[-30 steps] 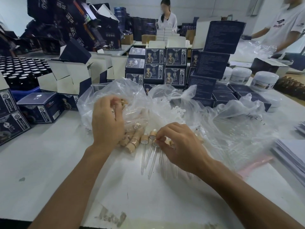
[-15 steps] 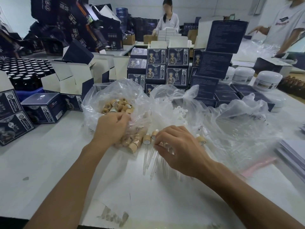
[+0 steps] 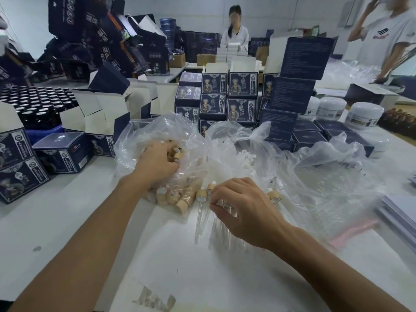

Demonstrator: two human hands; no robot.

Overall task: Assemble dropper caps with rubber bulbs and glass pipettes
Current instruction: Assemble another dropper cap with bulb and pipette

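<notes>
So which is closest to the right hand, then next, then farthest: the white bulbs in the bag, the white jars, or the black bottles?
From the right hand:
1. White bulbs, just beyond it, in the bag.
2. White jars, far right.
3. Black bottles, far left.

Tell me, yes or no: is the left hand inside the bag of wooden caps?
Yes, the left hand reaches into the clear bag among the wooden caps.

No legible text on boxes (image 3: 216,83)

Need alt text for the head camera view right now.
A person's left hand reaches into a clear plastic bag of wooden dropper caps, while the right hand rests on assembled droppers lying on a white table.
</notes>
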